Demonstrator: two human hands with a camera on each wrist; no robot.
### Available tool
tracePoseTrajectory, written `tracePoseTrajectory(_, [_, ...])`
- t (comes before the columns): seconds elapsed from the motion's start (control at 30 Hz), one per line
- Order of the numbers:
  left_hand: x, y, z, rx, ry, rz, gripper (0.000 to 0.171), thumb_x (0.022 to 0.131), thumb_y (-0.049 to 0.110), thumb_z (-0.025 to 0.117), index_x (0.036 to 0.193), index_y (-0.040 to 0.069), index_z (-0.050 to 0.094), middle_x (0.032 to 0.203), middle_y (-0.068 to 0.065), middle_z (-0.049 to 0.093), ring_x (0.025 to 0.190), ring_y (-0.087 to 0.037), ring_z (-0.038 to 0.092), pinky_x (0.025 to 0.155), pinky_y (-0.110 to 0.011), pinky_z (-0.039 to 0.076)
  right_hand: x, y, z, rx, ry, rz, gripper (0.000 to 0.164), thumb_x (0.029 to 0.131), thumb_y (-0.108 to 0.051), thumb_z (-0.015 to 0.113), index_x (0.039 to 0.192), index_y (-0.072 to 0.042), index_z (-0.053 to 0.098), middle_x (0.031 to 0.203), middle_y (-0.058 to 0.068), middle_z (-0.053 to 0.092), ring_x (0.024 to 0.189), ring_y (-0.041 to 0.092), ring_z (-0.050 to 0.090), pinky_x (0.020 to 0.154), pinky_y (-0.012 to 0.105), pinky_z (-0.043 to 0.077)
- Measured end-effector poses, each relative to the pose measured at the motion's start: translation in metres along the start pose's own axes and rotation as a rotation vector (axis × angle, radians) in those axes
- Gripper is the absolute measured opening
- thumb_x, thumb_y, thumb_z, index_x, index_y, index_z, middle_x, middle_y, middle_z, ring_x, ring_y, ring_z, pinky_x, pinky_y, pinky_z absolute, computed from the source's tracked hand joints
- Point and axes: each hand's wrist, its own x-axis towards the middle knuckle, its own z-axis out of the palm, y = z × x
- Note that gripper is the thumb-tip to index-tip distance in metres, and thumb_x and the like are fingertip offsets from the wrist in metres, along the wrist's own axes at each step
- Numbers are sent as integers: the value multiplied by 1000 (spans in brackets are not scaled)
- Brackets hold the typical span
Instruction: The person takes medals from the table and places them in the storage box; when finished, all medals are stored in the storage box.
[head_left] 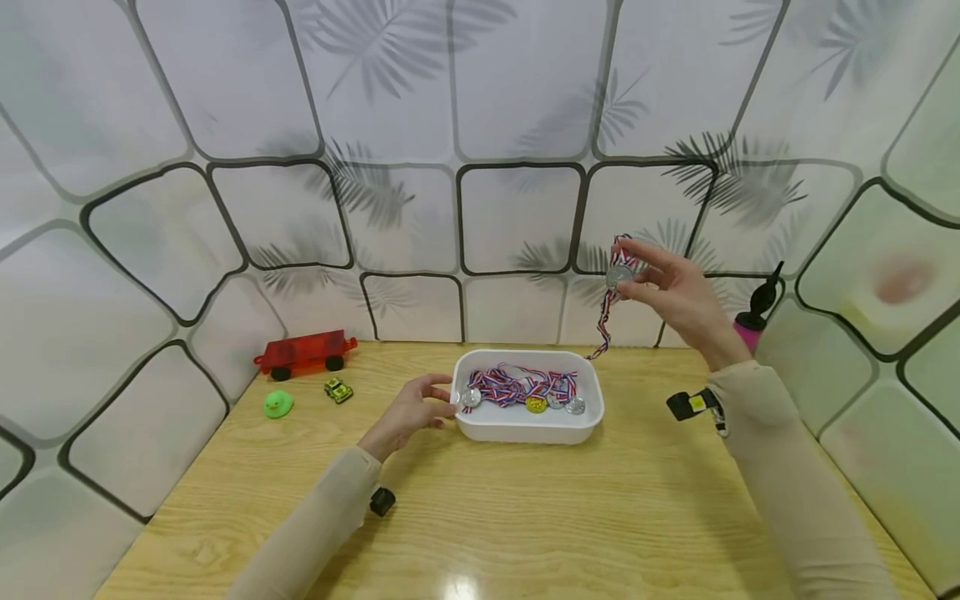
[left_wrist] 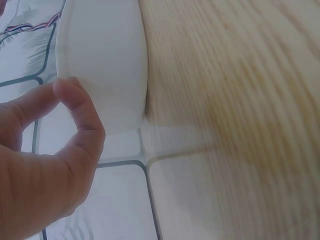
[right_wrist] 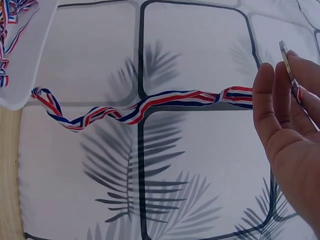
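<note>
A silver medal (head_left: 619,277) is pinched between the thumb and fingers of my right hand (head_left: 675,296), raised behind and to the right of the white plastic tub (head_left: 525,432). Its red, white and blue ribbon (right_wrist: 170,98) is twisted and hangs down to the tub's far right corner. The right wrist view shows the medal (right_wrist: 286,60) edge-on. With thumb and fingertips, my left hand (head_left: 408,412) holds the tub's left rim. Inside the tub lie tangled striped ribbons (head_left: 517,385), a gold medal (head_left: 536,404) and several silver medals (head_left: 471,397).
On the left of the wooden table (head_left: 465,517) are a red toy wagon (head_left: 307,352), a small yellow-green toy car (head_left: 338,390) and a green rubber duck (head_left: 277,404). A pink bottle with a black top (head_left: 757,308) stands at the right, partly behind my arm. Patterned curtains surround the table.
</note>
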Motion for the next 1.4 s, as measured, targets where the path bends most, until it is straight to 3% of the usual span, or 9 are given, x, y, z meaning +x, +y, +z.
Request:
tracePoseTrajectory(0.17, [0,0,0,2,0,3,58,87,-5,67,141,3,47,121,-27,55,76,-19,65,60,-25,54,5,3,9,-12,-46,-20,57,93,-5,65,146,-11,47,150,7,45,85,6,60,83,18,53])
tracePoseTrajectory(0.37, [0,0,-1,3,-3,1,58,88,-5,67,142,4,47,122,-27,55,76,-18,64,61,-25,54,7,22,20,-49,-104,39,58,92,-9,67,147,-11,46,139,3,55,85,6,60,78,21,54])
tracePoseTrajectory(0.5, [1,0,-1,7,-7,-3,57,88,-5,66,141,4,47,123,-27,54,75,-17,63,62,-26,54,9,36,29,-96,-145,71,59,93,-11,68,147,-12,45,129,11,60,85,7,62,71,21,52])
tracePoseTrajectory(0.63, [1,0,-2,8,-8,-1,56,88,-5,66,141,4,47,121,-26,55,75,-16,64,62,-26,54,12,45,38,-112,-180,103,59,93,-12,68,147,-14,45,132,17,57,85,8,63,61,22,46])
tracePoseTrajectory(0.83, [0,-1,-2,2,-1,-3,56,88,-4,67,140,4,48,118,-24,57,78,-20,67,61,-26,54,14,49,57,-89,-247,118,59,92,-10,68,147,-13,46,144,14,51,87,11,62,72,23,54])
tracePoseTrajectory(0.97, [0,0,-1,-3,3,-4,56,87,-4,67,140,3,48,119,-25,56,79,-21,67,60,-27,54,13,45,67,-87,-272,91,57,91,-9,69,145,-15,49,145,9,52,87,14,62,73,25,55])
tracePoseTrajectory(1.17, [-1,1,-1,-4,-1,-1,57,87,-5,67,140,4,47,119,-25,56,76,-19,66,61,-27,54,11,44,77,-58,-309,79,56,91,-3,67,143,-12,51,147,12,50,87,15,64,77,33,59])
tracePoseTrajectory(1.4, [-1,-1,-1,-11,-3,-9,57,88,-4,67,141,5,48,121,-26,56,78,-20,67,60,-25,54,8,45,90,-93,-355,66,57,90,-9,70,143,-14,51,143,9,55,86,13,65,70,25,54])
